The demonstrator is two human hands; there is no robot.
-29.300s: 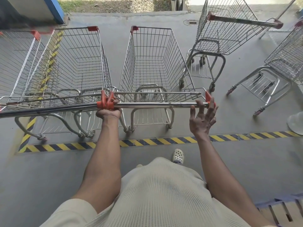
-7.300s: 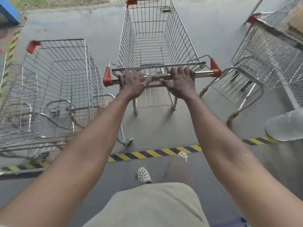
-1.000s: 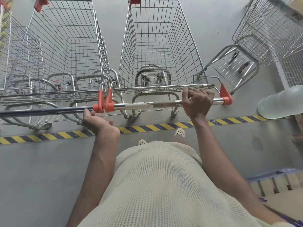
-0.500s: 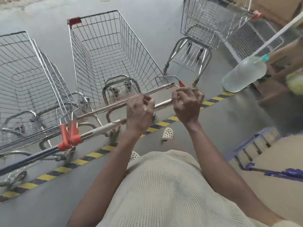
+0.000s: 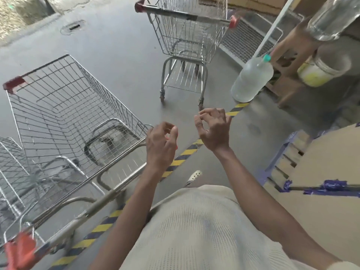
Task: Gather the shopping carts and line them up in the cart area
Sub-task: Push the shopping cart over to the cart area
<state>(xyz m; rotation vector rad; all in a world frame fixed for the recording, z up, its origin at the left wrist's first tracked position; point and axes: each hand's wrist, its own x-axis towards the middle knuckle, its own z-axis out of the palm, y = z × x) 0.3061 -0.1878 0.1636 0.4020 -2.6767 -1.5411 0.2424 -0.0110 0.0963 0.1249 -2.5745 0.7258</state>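
Both hands hang loose-fingered and hold nothing: the left hand is just off the handle end of the parked shopping cart, the right hand over the yellow-and-black floor stripe. Ahead and slightly right, beyond the stripe, stands the stray shopping cart, its long axis running away from the person, its red-capped handle bar on the far side. The right hand is nearer it. A water jug stands close to its right. No brand or writing is legible.
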